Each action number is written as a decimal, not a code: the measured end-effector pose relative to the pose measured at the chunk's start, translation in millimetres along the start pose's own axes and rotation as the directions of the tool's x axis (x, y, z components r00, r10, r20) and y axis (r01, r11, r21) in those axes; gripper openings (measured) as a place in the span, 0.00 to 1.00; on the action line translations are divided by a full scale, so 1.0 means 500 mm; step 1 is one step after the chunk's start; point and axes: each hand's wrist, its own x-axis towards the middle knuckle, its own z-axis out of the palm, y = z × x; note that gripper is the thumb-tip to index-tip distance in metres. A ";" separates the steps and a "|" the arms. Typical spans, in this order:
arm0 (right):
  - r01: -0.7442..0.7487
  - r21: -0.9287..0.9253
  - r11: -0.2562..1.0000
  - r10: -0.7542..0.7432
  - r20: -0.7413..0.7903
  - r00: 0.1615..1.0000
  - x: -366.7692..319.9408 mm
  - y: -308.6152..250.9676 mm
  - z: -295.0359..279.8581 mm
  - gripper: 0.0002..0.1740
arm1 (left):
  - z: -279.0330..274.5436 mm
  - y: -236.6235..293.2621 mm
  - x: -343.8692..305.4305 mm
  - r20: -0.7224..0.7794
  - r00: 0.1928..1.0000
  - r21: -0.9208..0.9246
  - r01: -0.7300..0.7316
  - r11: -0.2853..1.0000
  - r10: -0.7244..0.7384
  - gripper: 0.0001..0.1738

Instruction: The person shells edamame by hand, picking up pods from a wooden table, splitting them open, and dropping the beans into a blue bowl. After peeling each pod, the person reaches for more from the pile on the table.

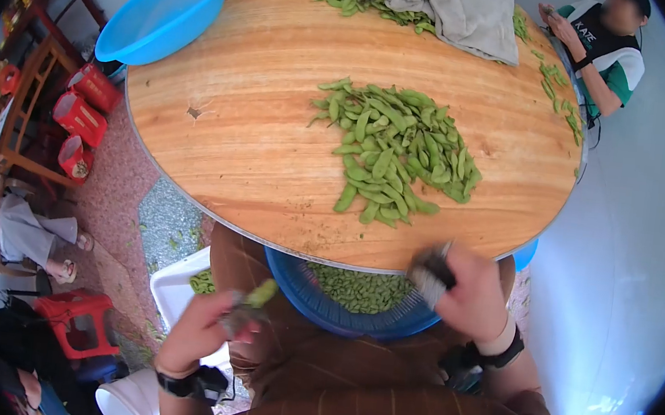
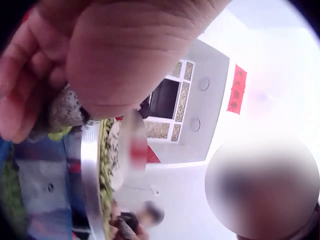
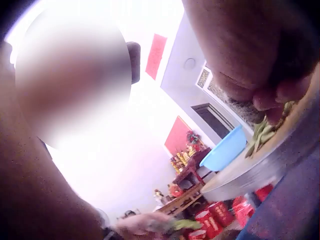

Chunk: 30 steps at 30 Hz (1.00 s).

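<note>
A green soybean pod (image 1: 262, 292) juts from the fingers of my left hand (image 1: 200, 328), which pinches it left of the blue basket. Grey coverings wrap the fingertips of that hand. My right hand (image 1: 476, 294) is over the table's near edge, right of the basket; its covered fingertips are blurred, and I cannot tell whether they hold anything. Shelled green beans (image 1: 364, 290) lie in the blue basket (image 1: 285, 290) on the lap, partly under the table edge. A heap of soybean pods (image 1: 399, 154) lies on the round wooden table (image 1: 226, 140).
A light-blue basin (image 1: 166, 16) stands at the table's far left. Grey cloth (image 1: 442, 8) covers more pods at the back. A white tub (image 1: 178, 288) with green pieces sits below, left of the lap. Another person (image 1: 604, 50) sits at the far right.
</note>
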 end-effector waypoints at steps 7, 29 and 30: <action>0.009 -0.329 0.944 -0.136 -0.365 0.921 0.083 0.034 0.021 0.11 | -0.053 -0.051 -0.076 -0.462 0.857 0.852 0.357 0.383 0.229 0.11; 0.121 -0.054 0.991 -0.133 -0.383 0.914 0.058 0.045 -0.001 0.17 | 0.229 0.143 0.165 -0.041 0.724 0.573 -0.548 0.609 0.689 0.10; 0.120 -0.047 0.992 -0.129 -0.385 0.914 0.052 0.039 -0.004 0.17 | 0.232 0.153 0.170 -0.142 0.647 0.607 -0.541 0.582 0.749 0.10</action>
